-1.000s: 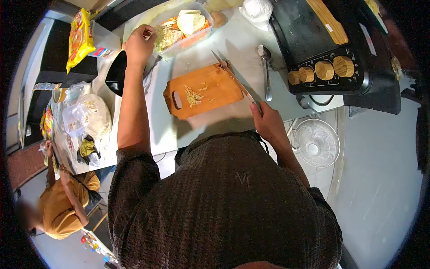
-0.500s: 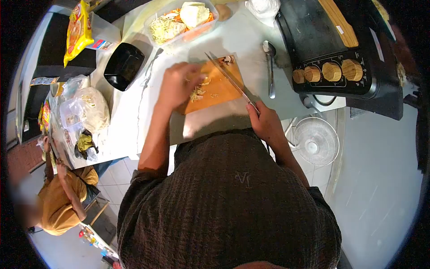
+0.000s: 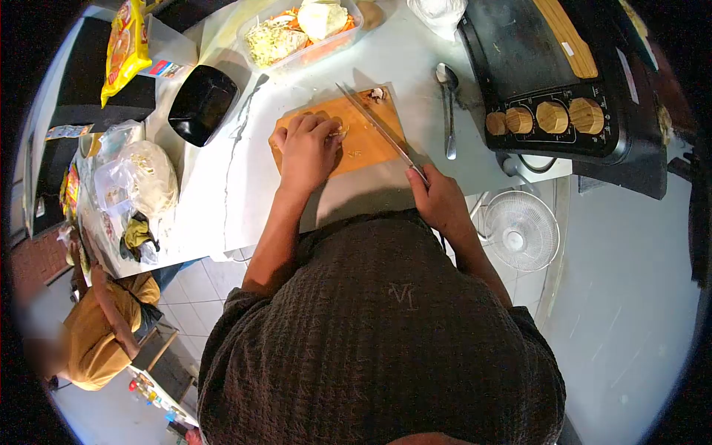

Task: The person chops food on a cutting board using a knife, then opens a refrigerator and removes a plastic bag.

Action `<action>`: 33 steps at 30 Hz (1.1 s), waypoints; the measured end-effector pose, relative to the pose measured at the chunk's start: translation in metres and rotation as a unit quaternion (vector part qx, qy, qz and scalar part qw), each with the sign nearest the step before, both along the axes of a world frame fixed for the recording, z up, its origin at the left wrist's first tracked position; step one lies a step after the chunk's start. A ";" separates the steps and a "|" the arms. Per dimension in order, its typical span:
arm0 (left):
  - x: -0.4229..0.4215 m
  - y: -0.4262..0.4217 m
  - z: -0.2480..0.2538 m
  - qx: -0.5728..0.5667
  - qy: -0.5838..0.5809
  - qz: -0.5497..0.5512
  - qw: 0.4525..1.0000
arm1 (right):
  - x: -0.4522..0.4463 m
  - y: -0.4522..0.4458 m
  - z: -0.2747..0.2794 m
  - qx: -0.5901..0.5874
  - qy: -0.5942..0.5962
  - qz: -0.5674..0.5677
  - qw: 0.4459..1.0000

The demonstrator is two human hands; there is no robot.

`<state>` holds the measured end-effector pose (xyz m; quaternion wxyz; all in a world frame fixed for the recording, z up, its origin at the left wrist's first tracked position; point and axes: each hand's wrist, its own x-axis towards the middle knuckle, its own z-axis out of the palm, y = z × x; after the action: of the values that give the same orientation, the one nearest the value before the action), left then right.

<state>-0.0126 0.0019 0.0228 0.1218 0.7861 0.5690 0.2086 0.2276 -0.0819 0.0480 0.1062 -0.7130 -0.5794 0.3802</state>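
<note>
Currently, from the head, the knife (image 3: 380, 132) is clasped over the board (image 3: 372, 147) by the right hand (image 3: 439, 199); shreds (image 3: 354, 154) are partly covered by the curled left hand (image 3: 308, 148), pinching unclear. It could be nicked if the knife slipped left.

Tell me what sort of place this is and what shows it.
Most likely a kitchen, though home or business is unclear. A knife lies across a cutting board, a clear tub holds shredded vegetables, and what looks like a griddle stands nearby.
</note>
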 end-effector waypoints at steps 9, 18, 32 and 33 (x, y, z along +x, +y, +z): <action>0.000 -0.008 -0.004 -0.012 -0.017 0.037 0.999 | -0.010 -0.006 -0.001 0.007 0.034 0.004 0.999; 0.000 -0.011 -0.012 0.013 -0.082 0.052 0.995 | -0.013 -0.005 -0.003 0.025 0.023 0.036 0.999; 0.003 -0.014 -0.017 0.062 -0.056 0.048 0.995 | -0.019 -0.005 -0.004 0.018 0.015 0.040 0.999; 0.003 -0.015 -0.017 0.062 -0.056 0.048 0.995 | -0.020 -0.005 -0.001 0.018 0.015 0.040 0.999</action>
<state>-0.0093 -0.0127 0.0058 0.0947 0.7508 0.5844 0.2928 0.2080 -0.0867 0.0467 0.1120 -0.6816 -0.6127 0.3841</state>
